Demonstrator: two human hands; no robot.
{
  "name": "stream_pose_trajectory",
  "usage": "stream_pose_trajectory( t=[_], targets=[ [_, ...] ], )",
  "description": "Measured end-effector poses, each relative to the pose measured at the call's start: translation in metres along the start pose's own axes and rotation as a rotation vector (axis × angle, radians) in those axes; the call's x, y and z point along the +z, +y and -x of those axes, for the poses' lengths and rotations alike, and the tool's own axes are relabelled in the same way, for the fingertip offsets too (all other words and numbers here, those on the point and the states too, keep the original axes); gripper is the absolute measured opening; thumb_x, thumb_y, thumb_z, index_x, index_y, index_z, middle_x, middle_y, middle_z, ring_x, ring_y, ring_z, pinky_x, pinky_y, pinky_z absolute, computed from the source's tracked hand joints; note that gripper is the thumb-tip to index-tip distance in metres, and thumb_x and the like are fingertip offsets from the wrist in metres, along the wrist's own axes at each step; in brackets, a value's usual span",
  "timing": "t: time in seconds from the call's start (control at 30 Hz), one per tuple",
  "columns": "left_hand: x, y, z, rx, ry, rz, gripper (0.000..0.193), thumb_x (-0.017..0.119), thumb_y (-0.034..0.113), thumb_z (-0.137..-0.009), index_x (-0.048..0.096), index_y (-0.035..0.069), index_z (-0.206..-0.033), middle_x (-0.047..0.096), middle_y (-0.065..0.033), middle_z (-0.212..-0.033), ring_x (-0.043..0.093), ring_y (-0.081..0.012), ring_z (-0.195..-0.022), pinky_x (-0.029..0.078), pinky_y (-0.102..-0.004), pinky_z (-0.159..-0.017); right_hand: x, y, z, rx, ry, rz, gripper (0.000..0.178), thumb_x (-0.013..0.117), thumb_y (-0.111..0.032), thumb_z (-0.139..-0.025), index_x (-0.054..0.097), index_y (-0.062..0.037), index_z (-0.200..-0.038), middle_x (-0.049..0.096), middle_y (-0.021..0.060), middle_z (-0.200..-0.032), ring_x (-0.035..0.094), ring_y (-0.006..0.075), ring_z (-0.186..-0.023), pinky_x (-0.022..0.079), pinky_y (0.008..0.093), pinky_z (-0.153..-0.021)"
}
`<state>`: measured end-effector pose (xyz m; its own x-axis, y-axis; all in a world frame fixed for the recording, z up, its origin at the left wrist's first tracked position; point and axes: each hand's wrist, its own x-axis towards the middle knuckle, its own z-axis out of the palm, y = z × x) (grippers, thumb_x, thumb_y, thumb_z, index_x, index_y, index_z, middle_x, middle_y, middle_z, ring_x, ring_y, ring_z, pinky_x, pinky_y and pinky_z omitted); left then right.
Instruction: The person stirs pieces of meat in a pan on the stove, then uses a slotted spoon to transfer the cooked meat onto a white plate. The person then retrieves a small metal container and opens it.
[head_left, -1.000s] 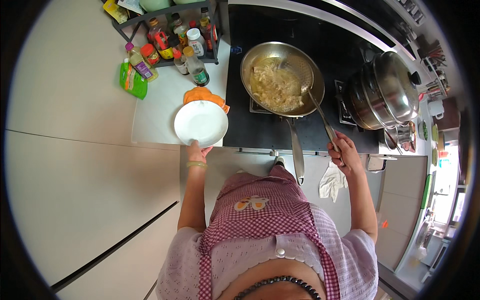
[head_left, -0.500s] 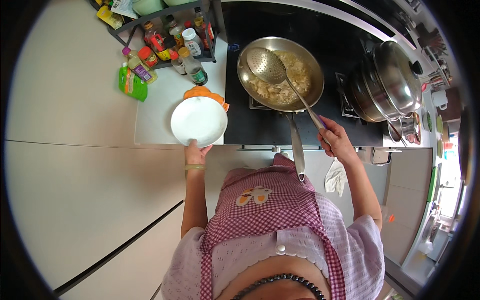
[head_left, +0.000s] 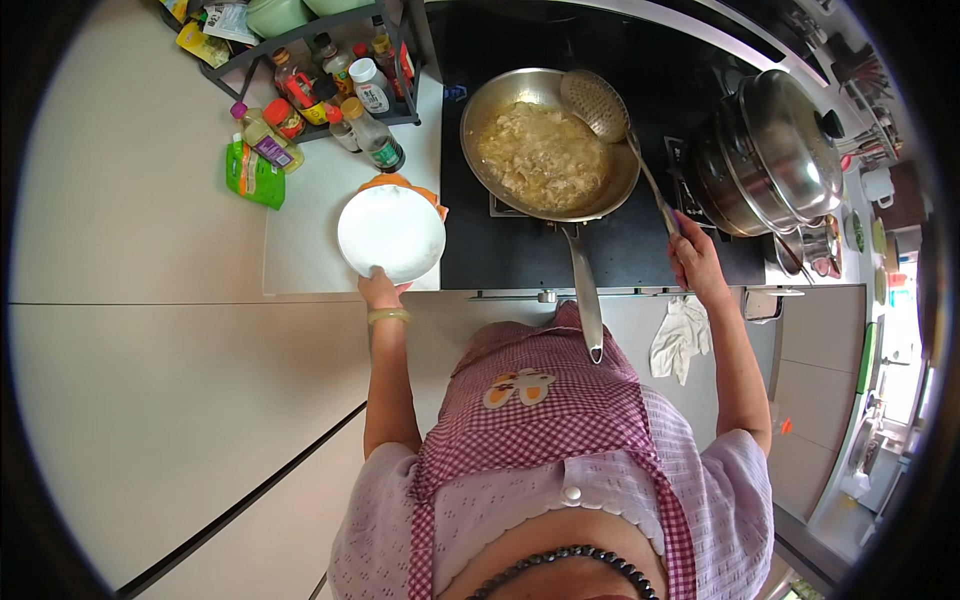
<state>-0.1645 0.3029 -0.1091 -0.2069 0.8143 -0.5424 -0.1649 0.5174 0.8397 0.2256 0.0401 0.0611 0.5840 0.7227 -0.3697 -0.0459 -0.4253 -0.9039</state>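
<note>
My left hand (head_left: 381, 290) grips the near rim of a white plate (head_left: 391, 234), thumb on top, over the counter left of the stove. An orange cloth (head_left: 428, 192) shows partly from behind the plate. My right hand (head_left: 695, 262) is closed round the handle of a slotted skimmer (head_left: 597, 105). The skimmer's perforated bowl is over the right rim of a steel frying pan (head_left: 540, 85). Pale chunks of food (head_left: 545, 160) lie in bubbling yellowish liquid in the pan. The pan's long handle (head_left: 588, 300) points toward my apron, untouched.
A large lidded steel pot (head_left: 775, 160) stands on the right of the black stove (head_left: 500, 262). Sauce bottles (head_left: 375, 135) and a dark rack (head_left: 325, 50) fill the back left counter, beside a green pouch (head_left: 255, 175). A white cloth (head_left: 681, 338) hangs below the stove's front edge.
The skimmer has moved right, from above the food to the pan's right rim, uncovering more of the food. My right hand has shifted right with it. The plate stays in my left hand.
</note>
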Motion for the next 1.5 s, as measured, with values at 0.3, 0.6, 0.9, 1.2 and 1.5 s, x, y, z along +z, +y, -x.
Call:
stream_pose_trajectory(
  t=[0.3, 0.6, 0.9, 1.2, 1.5],
  targets=[
    [-0.029, 0.014, 0.024, 0.014, -0.075, 0.131, 0.053, 0.052, 0.019, -0.089, 0.033, -0.003, -0.133, 0.047, -0.0244, -0.127, 0.059, -0.0442, -0.096, 0.059, -0.0488, -0.065, 0.024, -0.01, 0.029, 0.553, -0.357, -0.908, 0.04, 0.04, -0.015, -0.095, 0.037, -0.0009, -0.133, 0.046, 0.0036, -0.076, 0.037, 0.0016, -0.047, 0.026, 0.0131, -0.03],
    [-0.043, 0.021, 0.038, 0.044, -0.256, 0.224, 0.045, 0.049, 0.019, -0.092, 0.038, -0.006, -0.129, 0.056, -0.0214, -0.119, 0.063, -0.0349, -0.099, 0.059, -0.045, -0.07, 0.043, -0.011, 0.037, 0.268, -0.314, -0.532, 0.047, 0.043, -0.015, -0.095, 0.033, 0.001, -0.138, 0.049, 0.0052, -0.078, 0.039, 0.0045, -0.044, 0.031, 0.0176, -0.03],
    [-0.044, 0.03, 0.057, 0.077, -0.3, 0.198, 0.05, 0.045, 0.021, -0.091, 0.032, 0.001, -0.136, 0.05, -0.0168, -0.127, 0.058, -0.0311, -0.106, 0.056, -0.0411, -0.076, 0.016, -0.007, 0.019, -0.114, -0.151, 0.087, 0.05, 0.046, -0.012, -0.094, 0.033, 0.0005, -0.14, 0.05, 0.0024, -0.07, 0.041, 0.0056, -0.043, 0.033, 0.021, -0.038],
    [-0.041, 0.028, 0.057, 0.082, -0.288, 0.249, 0.048, 0.051, 0.019, -0.092, 0.037, -0.002, -0.132, 0.055, -0.0189, -0.123, 0.061, -0.0344, -0.103, 0.057, -0.0443, -0.072, 0.01, 0.008, -0.034, -0.433, -0.077, 0.602, 0.05, 0.049, -0.011, -0.091, 0.038, -0.0011, -0.139, 0.049, 0.0031, -0.07, 0.038, 0.0074, -0.053, 0.036, 0.0234, -0.049],
    [-0.046, 0.022, 0.056, 0.066, -0.31, 0.236, 0.049, 0.051, 0.024, -0.093, 0.036, 0.0, -0.134, 0.054, -0.0174, -0.126, 0.06, -0.0327, -0.106, 0.056, -0.0435, -0.076, -0.014, -0.035, 0.044, -0.145, -0.24, 0.474, 0.051, 0.053, -0.009, -0.087, 0.043, 0.0, -0.136, 0.055, 0.0054, -0.077, 0.049, 0.0083, -0.057, 0.043, 0.0239, -0.054]
  ],
)
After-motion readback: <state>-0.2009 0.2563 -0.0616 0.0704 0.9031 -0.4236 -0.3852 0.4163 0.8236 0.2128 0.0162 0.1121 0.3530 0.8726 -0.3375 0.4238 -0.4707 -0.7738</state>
